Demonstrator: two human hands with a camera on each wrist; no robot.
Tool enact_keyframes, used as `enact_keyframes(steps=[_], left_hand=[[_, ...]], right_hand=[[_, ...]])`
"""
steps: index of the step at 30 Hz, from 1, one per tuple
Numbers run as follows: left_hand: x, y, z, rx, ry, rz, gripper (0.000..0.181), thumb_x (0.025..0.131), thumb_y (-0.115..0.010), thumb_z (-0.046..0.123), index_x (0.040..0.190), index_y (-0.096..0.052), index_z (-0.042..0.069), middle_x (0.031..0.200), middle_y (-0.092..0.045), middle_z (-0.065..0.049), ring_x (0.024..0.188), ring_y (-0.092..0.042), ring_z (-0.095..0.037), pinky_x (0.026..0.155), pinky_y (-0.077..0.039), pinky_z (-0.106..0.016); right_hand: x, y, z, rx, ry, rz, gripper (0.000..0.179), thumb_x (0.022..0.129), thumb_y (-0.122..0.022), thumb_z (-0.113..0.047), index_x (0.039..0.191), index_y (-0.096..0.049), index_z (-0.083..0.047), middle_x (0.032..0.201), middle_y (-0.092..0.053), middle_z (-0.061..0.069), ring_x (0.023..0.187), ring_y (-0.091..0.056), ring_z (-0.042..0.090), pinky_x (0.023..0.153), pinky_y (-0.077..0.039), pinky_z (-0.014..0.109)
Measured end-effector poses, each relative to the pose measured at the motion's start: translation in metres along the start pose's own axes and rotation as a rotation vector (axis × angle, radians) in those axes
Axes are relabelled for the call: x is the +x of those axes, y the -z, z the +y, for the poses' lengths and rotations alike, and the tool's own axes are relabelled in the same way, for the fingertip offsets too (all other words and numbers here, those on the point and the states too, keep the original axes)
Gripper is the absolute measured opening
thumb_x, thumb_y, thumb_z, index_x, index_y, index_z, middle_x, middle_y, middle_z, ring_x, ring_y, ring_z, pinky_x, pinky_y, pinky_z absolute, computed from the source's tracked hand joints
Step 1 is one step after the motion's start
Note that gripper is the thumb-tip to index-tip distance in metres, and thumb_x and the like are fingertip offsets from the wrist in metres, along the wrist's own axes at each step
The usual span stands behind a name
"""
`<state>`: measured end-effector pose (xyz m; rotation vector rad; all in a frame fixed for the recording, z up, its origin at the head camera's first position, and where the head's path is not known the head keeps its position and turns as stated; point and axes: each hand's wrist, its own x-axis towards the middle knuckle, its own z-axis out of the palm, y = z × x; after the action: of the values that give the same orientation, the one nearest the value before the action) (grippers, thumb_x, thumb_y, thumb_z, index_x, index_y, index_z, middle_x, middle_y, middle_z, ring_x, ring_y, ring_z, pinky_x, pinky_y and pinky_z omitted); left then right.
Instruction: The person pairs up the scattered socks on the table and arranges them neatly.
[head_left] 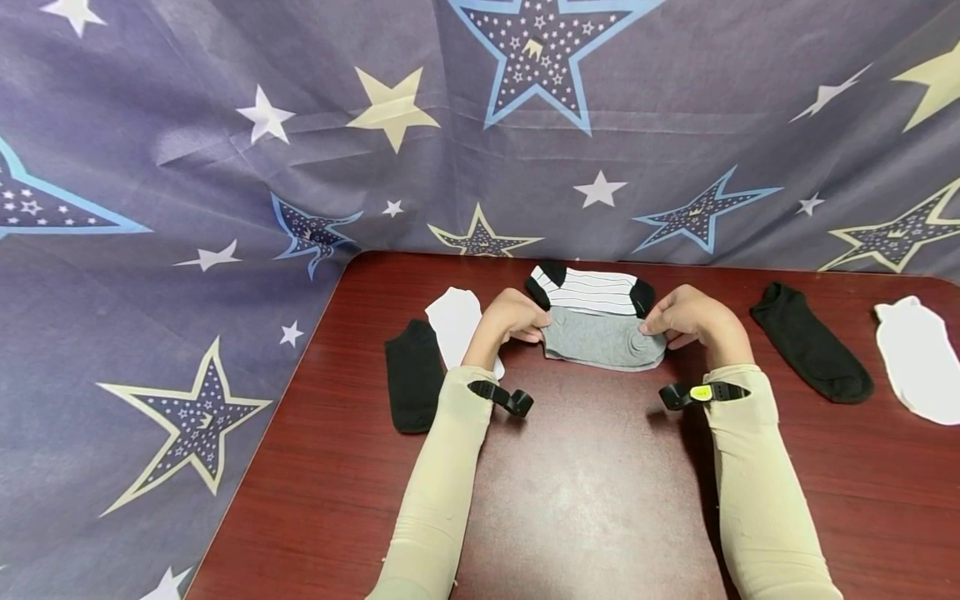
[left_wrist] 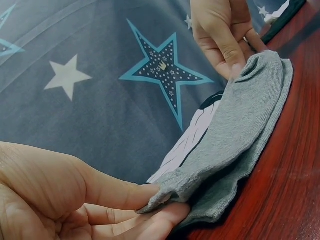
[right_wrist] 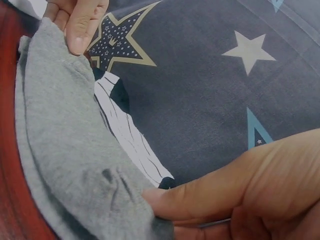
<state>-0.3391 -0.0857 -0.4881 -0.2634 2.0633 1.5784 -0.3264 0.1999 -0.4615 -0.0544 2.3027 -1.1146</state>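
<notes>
1. Left hand (head_left: 516, 312) pinches the left end of the gray socks (head_left: 600, 340), thumb (left_wrist: 120, 192) above, other fingers (left_wrist: 172, 213) beneath.
2. Right hand (head_left: 688, 315) pinches the socks' right end, thumb uppermost.
3. Left forearm (head_left: 438, 467), sleeved, reaches from nearer and left of the socks, wrist bent toward them.
4. Right forearm (head_left: 761, 483), also sleeved, reaches from their near right, wrist bent inward.

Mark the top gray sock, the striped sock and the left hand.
Top gray sock (head_left: 597, 337): head view, middle of its upper face.
Striped sock (head_left: 597, 291): head view, white striped middle.
Left hand (head_left: 513, 312): head view, back of hand.
</notes>
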Motion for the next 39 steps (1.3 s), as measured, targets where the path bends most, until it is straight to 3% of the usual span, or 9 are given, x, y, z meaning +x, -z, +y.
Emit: enact_keyframes(steps=[5,13,24,39], left_hand=[[0.001,0.001,-0.001,-0.017,-0.004,0.026,0.024,0.091,-0.069,-0.006,0.113,-0.069,-0.014,0.067,-0.061,-0.003,0.047,-0.058,-0.007,0.049,-0.053,-0.017],[-0.003,0.004,0.001,-0.016,-0.004,0.038,0.023,0.091,-0.069,-0.006,0.112,-0.068,-0.014,0.068,-0.061,-0.003,0.048,-0.057,-0.007,0.050,-0.054,-0.017],[-0.003,0.006,0.000,-0.018,0.001,0.050,0.021,0.091,-0.070,-0.005,0.110,-0.070,-0.013,0.070,-0.060,-0.003,0.049,-0.058,-0.008,0.050,-0.054,-0.016],[-0.004,0.007,0.000,0.007,-0.037,0.062,0.024,0.091,-0.071,-0.002,0.112,-0.071,-0.012,0.074,-0.061,-0.002,0.049,-0.058,-0.006,0.050,-0.054,-0.016]], right_hand=[[0.003,-0.001,0.001,0.011,0.039,-0.001,0.014,0.089,-0.075,-0.012,0.087,-0.076,0.002,0.072,-0.068,-0.004,0.071,-0.063,0.011,0.071,-0.062,0.036],[0.006,-0.009,-0.005,-0.044,0.039,0.068,0.026,0.090,-0.074,-0.009,0.105,-0.071,0.013,0.075,-0.070,-0.007,0.074,-0.063,0.009,0.083,-0.062,0.048],[0.007,-0.013,-0.009,-0.064,0.035,0.130,0.018,0.089,-0.075,-0.006,0.097,-0.071,0.010,0.072,-0.066,-0.005,0.073,-0.062,0.011,0.082,-0.062,0.046],[0.010,-0.016,-0.010,-0.069,0.017,0.169,0.021,0.088,-0.076,-0.006,0.098,-0.070,0.012,0.076,-0.067,-0.001,0.074,-0.061,0.013,0.078,-0.062,0.044]])
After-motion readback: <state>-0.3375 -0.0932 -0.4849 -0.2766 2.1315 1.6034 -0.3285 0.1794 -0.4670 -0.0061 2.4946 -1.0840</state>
